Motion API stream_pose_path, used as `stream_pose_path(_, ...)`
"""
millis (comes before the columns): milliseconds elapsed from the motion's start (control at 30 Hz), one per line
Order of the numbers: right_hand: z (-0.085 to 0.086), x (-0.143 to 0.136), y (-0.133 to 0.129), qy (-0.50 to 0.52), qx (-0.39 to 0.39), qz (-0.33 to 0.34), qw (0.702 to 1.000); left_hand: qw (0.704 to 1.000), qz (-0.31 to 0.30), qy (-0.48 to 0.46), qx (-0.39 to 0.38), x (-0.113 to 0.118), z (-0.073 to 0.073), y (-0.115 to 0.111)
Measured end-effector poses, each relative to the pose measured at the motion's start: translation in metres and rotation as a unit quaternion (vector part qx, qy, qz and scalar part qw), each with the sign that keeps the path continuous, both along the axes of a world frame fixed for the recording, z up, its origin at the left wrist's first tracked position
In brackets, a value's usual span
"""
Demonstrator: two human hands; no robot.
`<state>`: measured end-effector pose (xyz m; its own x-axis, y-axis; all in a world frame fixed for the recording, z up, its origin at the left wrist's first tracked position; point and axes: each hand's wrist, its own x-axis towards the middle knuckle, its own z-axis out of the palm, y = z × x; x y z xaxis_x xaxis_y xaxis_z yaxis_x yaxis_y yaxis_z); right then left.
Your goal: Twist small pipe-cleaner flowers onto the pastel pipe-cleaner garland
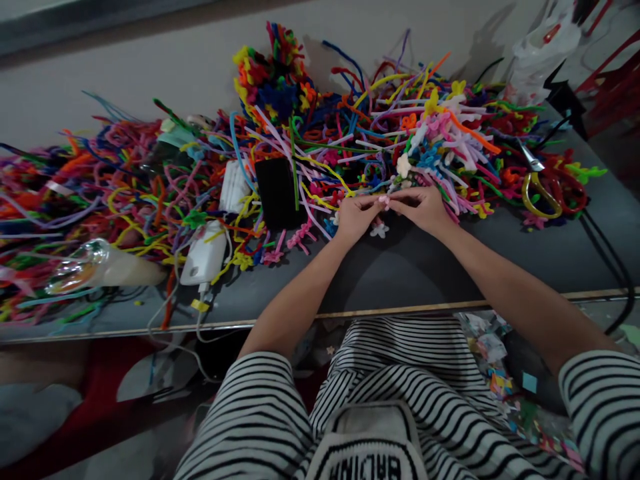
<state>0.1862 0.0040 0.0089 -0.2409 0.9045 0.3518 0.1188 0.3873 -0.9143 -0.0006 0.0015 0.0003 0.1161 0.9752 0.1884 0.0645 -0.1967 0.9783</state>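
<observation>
Between my two hands is a small pink pipe cleaner piece [384, 200], bent into a little shape. My left hand [356, 217] pinches it from the left, thumb and forefinger together. From the right, my right hand [425, 208] grips it in the same way, so the fingertips of both hands nearly meet. Just under them a white pipe cleaner flower [379, 230] lies on the dark table. A cream flower [403, 165] and a heap of pink and white pipe cleaners [443, 130] sit right behind my hands.
Loose coloured pipe cleaners [135, 150] cover the back and left of the table [410, 280]. A black phone [277, 193], a white power bank [205, 253] with a cable, and a plastic cup [133, 267] are at left. Scissors [543, 193] lie at right.
</observation>
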Motion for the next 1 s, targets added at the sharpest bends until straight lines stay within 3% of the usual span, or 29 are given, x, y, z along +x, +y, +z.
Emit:
stream_pose_path(167, 0.002, -0.003, -0.004, 0.015, -0.020, 0.012, 1.000, 0.999, 0.040, 0.033, 0.015, 0.002, 0.005, -0.006)
stream_pose_path(367, 0.003, -0.003, -0.003, 0.047, -0.038, -0.048, 0.997, 0.996, 0.001, 0.060, 0.062, 0.002, 0.005, -0.005)
stream_pose_path(633, -0.002, -0.005, 0.002, 0.064, -0.088, -0.045, 0.993, 0.983, 0.114, 0.076, 0.123, 0.009, 0.006, -0.012)
stream_pose_path(1000, -0.001, -0.008, -0.003, 0.036, -0.055, -0.076, 0.995, 0.963, 0.100, 0.160, 0.193, 0.011, 0.004, -0.013)
